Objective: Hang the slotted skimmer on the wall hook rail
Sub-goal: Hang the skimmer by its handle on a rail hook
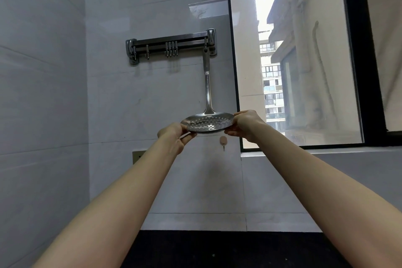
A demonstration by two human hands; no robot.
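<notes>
Wall: I see pale glossy tiles (54, 93) filling the left and centre, running down to a dark table (217, 250) at the near edge.
Window: a tall black-framed window (361, 72) takes the right side, with apartment blocks beyond the glass.
Hook rail: a steel wall hook rail (171, 44) is fixed on the far wall, centre, with several small hooks along it.
Slotted skimmer: the slotted skimmer (207, 123) stands upright, handle top at the rightmost hook of the rail; I cannot tell whether it is fully seated there. Its perforated bowl is at the bottom, tilted nearly flat.
Left hand: my left hand (174, 135) pinches the bowl's left rim, fingers closed on it.
Right hand: my right hand (245, 124) grips the bowl's right rim.
Small hook: a pinkish adhesive hook (223, 141) sits on the tile just below the bowl.
</notes>
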